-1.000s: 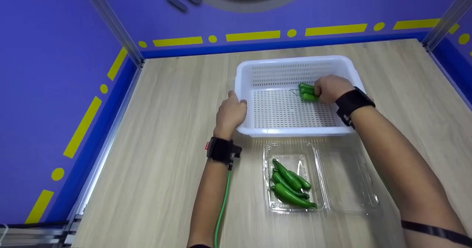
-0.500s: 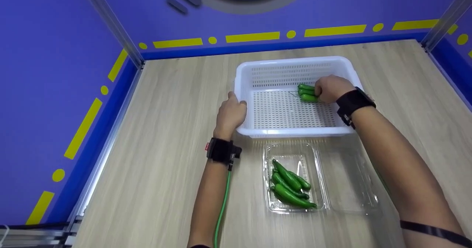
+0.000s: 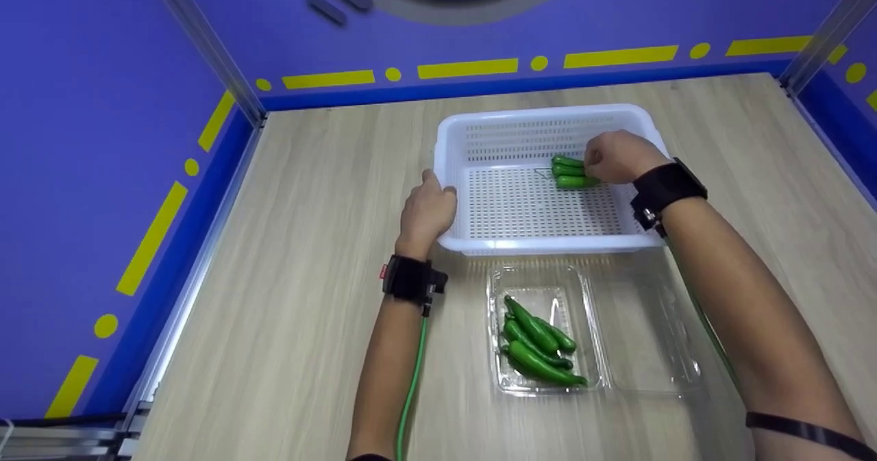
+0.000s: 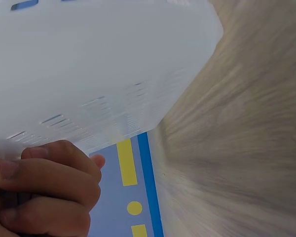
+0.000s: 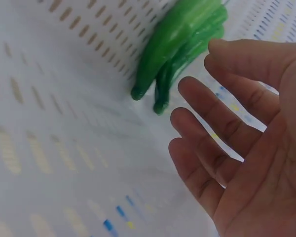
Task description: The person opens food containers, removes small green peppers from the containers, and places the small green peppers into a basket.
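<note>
My left hand (image 3: pixel 428 211) grips the left rim of a white perforated plastic basket (image 3: pixel 548 244); its fingers (image 4: pixel 54 182) curl by the basket's outside in the left wrist view. Inside the basket, toward the back right, several green chili peppers (image 3: pixel 572 182) lie side by side. My right hand (image 3: pixel 620 157) is just over their right ends. The right wrist view shows that hand (image 5: pixel 251 128) with loosely bent fingers, thumb and forefinger tips close together, and no pepper held. Beyond the fingertips are the peppers (image 5: pixel 175 39).
In front of the basket stands a clear plastic clamshell box (image 3: pixel 503 382) with several green chili peppers (image 3: pixel 541 365) in its left half. Its lid (image 3: pixel 647 338) lies folded out to the right. Blue-purple panels (image 3: pixel 103 139) enclose the wooden table (image 3: pixel 301 242).
My right hand has risen slightly and shifted back from the peppers in the basket, showing more of the front pepper. The left hand stays on the rim.
</note>
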Demonstrator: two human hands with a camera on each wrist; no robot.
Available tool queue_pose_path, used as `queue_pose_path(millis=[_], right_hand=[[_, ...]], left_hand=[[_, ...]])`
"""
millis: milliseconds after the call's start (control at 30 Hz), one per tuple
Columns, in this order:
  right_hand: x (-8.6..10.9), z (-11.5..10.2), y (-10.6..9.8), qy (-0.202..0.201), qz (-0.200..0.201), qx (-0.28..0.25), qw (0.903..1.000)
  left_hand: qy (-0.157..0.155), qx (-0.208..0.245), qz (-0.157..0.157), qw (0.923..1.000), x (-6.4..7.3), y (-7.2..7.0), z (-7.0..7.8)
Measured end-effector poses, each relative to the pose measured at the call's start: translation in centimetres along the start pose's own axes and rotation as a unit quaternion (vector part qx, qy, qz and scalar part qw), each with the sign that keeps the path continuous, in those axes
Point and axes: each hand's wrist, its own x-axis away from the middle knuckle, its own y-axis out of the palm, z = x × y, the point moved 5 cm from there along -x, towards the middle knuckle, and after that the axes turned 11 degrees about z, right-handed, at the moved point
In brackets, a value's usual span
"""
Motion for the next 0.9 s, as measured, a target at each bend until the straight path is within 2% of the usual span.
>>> queue_pose_path(millis=[333,733,900], right_hand=[[0.7,-0.8,-2.3,-0.023,0.063,-0.065,0.9956],[2.2,0.4,-4.1,0.009,0.080,-0.098,0.9920],[3.0,0.5,-4.8,-0.003,0.078,-0.117,0.9900]], left_hand=[[-0.012,-0.002,-0.003,0.9999,0.0,0.0,-0.2],[-0.017,-0.012,-0.006,0.9998,0.0,-0.1,-0.1],[-0.008,-0.013,0.000,0.9999,0.1,0.0,-0.1]])
